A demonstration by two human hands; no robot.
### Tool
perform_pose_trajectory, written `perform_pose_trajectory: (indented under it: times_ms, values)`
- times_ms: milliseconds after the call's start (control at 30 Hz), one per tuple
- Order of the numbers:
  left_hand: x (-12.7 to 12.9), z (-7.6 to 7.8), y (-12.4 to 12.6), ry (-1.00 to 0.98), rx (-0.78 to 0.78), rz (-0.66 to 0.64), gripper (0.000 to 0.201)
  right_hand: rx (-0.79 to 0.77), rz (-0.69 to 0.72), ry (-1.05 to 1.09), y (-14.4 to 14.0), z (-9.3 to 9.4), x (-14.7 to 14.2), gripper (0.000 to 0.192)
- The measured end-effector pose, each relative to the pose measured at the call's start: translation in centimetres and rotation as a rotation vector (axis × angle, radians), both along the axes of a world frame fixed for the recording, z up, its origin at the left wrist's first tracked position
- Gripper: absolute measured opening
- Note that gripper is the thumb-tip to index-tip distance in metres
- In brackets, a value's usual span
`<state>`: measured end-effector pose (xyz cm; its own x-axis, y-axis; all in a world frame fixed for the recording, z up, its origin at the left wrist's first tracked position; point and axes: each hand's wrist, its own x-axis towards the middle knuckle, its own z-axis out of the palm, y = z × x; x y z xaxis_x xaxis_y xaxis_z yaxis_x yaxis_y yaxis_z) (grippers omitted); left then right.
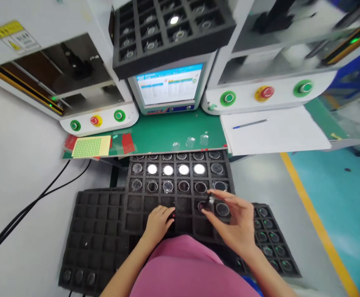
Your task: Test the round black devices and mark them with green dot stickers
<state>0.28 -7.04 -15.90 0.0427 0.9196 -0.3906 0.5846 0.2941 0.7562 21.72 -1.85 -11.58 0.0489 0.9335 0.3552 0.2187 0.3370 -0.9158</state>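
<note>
Two white machines (pixel 59 62) and (pixel 279 53) at back, each with green and red buttons, a lit screen (pixel 169 84) between them. Green counter (pixel 167 134) in front, paper sheet (pixel 275 132) with a pen (pixel 250 123) at right, yellow dotted sheet (pixel 91 147) at left. Black foam tray (pixel 170 33) up top above the screen, round parts in its cells. Three more foam trays down low: middle tray (pixel 180 194) stacked over a left tray (pixel 96 235), mostly bare cells, and a right tray (pixel 273 243) filled with round parts. Middle tray rows of round lenses, four in second row glaring white (pixel 175 169). Black cables (pixel 28 206) on grey floor at left. Pink garment (pixel 186 268) at bottom centre.

Left hand (pixel 159 220) resting on middle tray front row, fingers curled down, grip closed over something small and red, too hidden to tell what. Right hand (pixel 237 225) over the same tray, thumb and forefinger pinched on a small dark tool (pixel 210 201), tip just above a lens (pixel 202 206) in the front row, beside another lens (pixel 222 209).
</note>
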Motion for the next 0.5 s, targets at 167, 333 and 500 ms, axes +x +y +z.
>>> perform_pose_trajectory:
  times_ms: [167, 333, 500]
  values:
    - [-0.6, -0.1, 0.5, -0.077, -0.007, 0.084, 0.023, 0.036, -0.014, -0.029, 0.7, 0.0, 0.1, 0.041]
    - [0.2, 0.8, 0.6, -0.315, -0.099, 0.339, 0.025, 0.033, -0.023, -0.016, 0.5, -0.1, 0.2, 0.04]
    - [1.2, 3.9, 1.5, -0.625, -0.215, 0.557, 0.048, 0.01, -0.004, -0.003, 0.1, -0.1, -0.5, 0.04]
